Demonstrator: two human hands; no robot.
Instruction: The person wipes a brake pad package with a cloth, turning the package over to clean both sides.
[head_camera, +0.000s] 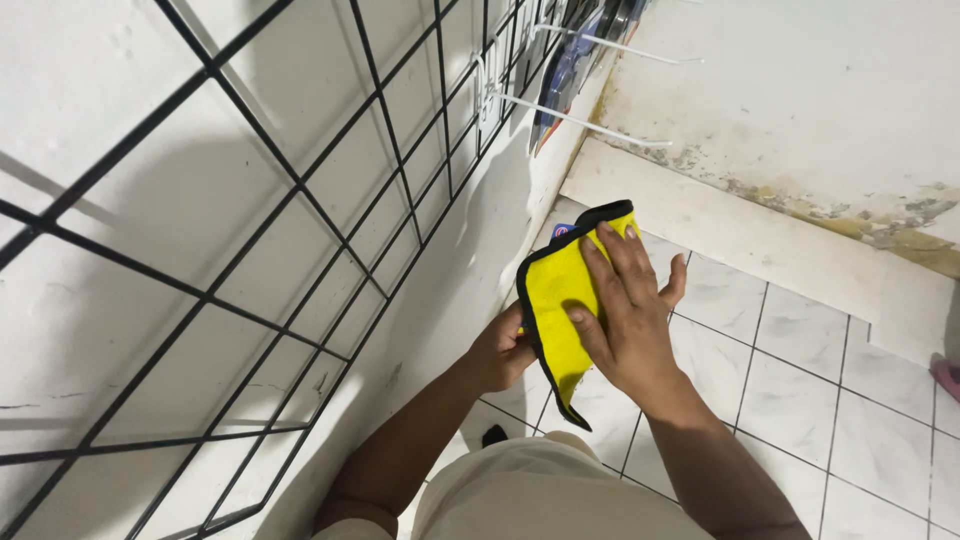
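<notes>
A yellow cloth (556, 300) with a black edging is held between 2 hands in front of the body, above a white tiled floor (800, 390). The left hand (500, 350) is closed on the lower left edge of the cloth; its fingers are curled and largely hidden behind the fabric. The right hand (628, 310) is laid flat on the face of the cloth, fingers extended and slightly spread, pressing rather than gripping.

The step in hand is judged to be folding or smoothing of the cloth: the fabric is seen doubled over, with 1 corner hanging loose below the hands.

To the left, a black wire grid panel (300, 210) is mounted against a white wall (150, 60). White hooks (590, 125) project from the grid further along, and coloured packets (570, 70) are hung there; their detail is too small to tell. A stained skirting strip (760, 230) runs along the far wall.

For the next move, a firm hold by the left hand is required while the right palm is drawn across the fabric. The loose lower corner should be gathered in, so that the cloth is not dropped to the floor.
</notes>
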